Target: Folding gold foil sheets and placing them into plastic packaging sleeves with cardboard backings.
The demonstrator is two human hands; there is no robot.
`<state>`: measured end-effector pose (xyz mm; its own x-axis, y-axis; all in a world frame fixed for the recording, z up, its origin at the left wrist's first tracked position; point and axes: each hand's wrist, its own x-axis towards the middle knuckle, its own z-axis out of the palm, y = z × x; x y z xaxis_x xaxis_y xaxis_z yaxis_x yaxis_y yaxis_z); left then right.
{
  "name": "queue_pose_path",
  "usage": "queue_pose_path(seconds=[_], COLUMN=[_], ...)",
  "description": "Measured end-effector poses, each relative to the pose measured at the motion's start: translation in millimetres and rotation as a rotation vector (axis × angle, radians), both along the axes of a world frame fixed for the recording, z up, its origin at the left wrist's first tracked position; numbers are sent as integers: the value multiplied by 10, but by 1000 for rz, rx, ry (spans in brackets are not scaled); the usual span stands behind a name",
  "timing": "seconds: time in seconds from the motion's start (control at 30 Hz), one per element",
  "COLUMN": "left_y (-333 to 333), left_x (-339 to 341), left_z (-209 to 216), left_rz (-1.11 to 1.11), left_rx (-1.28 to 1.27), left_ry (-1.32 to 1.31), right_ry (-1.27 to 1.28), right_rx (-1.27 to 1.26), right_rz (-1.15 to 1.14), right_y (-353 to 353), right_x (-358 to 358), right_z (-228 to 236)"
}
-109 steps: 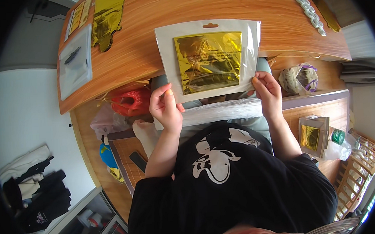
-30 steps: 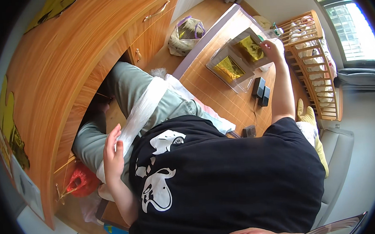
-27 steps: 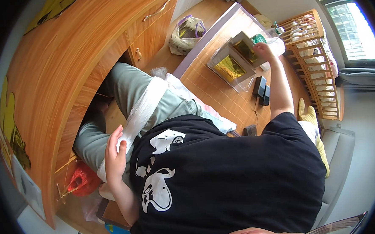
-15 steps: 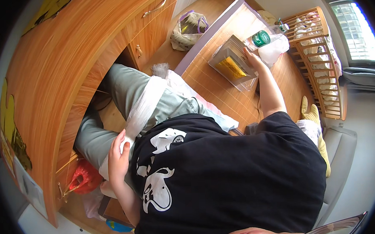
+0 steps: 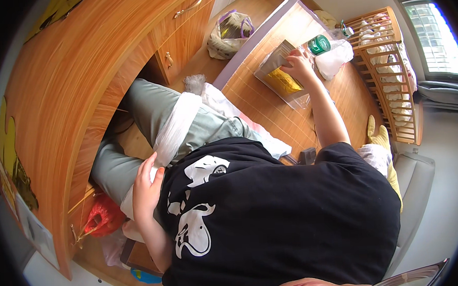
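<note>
On my lap lies a long strip of crumpled white plastic [image 5: 175, 127], draped across the grey-green trousers. My left hand [image 5: 146, 191] rests against its lower end, fingers stretched and thumb apart. Over at the low wooden table, my right hand [image 5: 299, 67] is above the edge of a clear plastic box [image 5: 270, 68], its fingers curved and apart. A yellow packet [image 5: 284, 81] shows inside the box. Just beyond that hand a clear bottle with a green label [image 5: 319, 44] lies tilted beside a white plastic bag [image 5: 333, 60]. Whether the right fingertips touch the box's contents is unclear.
A wooden desk with drawers [image 5: 105, 56] curves along the left. Behind the low table [image 5: 258, 108] stands a slatted wooden crib [image 5: 391, 82]. A tied bag [image 5: 229, 37] sits on the floor at the back, and a red plastic bag [image 5: 104, 216] hangs near the desk's lower left.
My right hand has shifted left and slightly up, from beside the box and bottle to over the box, its fingers now curved. My left hand has stayed nearly still on the plastic.
</note>
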<state>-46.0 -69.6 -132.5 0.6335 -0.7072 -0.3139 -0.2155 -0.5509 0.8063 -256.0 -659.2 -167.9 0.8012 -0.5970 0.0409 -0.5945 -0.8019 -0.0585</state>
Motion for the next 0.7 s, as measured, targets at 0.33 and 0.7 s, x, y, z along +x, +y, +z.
queue_pose_path(seconds=[0.33,0.7], left_y=[165,124], left_x=[-76,40], left_z=[-100,-16], left_rz=[66,54], left_rx=[51,43], left_ry=[-6,-22], right_ry=[82,-155], right_rx=[-28,194], right_rz=[-30,-165], right_y=[-163,-181], right_x=[115,15], right_z=[-253,-83])
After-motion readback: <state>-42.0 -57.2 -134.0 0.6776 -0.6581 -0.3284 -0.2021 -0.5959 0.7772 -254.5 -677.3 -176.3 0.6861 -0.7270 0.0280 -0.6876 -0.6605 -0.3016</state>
